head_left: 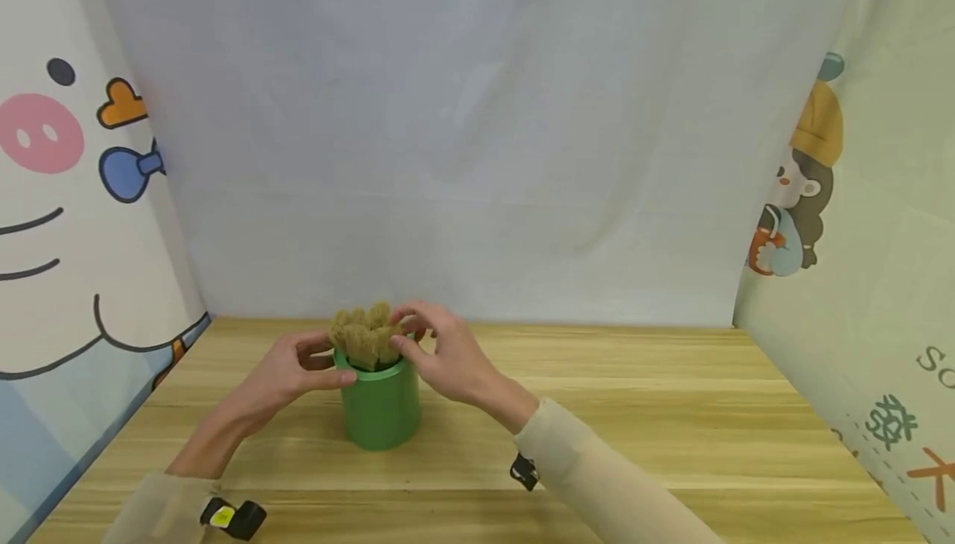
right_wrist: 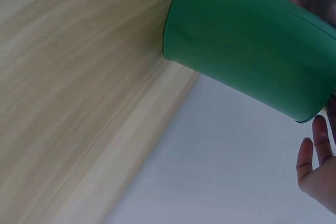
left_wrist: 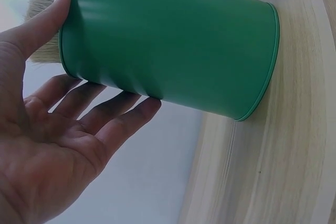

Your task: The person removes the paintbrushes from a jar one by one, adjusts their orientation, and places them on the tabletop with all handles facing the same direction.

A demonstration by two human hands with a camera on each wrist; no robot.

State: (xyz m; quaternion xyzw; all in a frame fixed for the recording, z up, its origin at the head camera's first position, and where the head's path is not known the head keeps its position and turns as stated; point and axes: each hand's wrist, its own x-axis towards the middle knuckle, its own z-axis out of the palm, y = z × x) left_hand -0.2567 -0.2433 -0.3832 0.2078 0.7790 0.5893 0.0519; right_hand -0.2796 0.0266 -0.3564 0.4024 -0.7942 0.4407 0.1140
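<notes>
A green brush cup [head_left: 380, 411] stands upright on the wooden table, with several tan brushes [head_left: 361, 341] in it, bristles up. Their lower parts are hidden inside. My left hand [head_left: 287, 370] holds the cup from its left side; in the left wrist view the thumb [left_wrist: 50, 19] lies at the rim and the fingers [left_wrist: 126, 124] lie along the wall. From the right, my right hand [head_left: 448, 353] pinches at the bristles above the rim, thumb and forefinger on the rightmost tufts. Only some of its fingers [right_wrist: 315, 156] show beyond the rim in the right wrist view.
The wooden table [head_left: 597, 411] extends to both sides of the cup. A pale curtain [head_left: 477, 154] hangs close behind its far edge. Printed cloths with cartoon figures flank it at left [head_left: 89, 237] and right [head_left: 880, 279]. Both sleeves carry small black wrist devices.
</notes>
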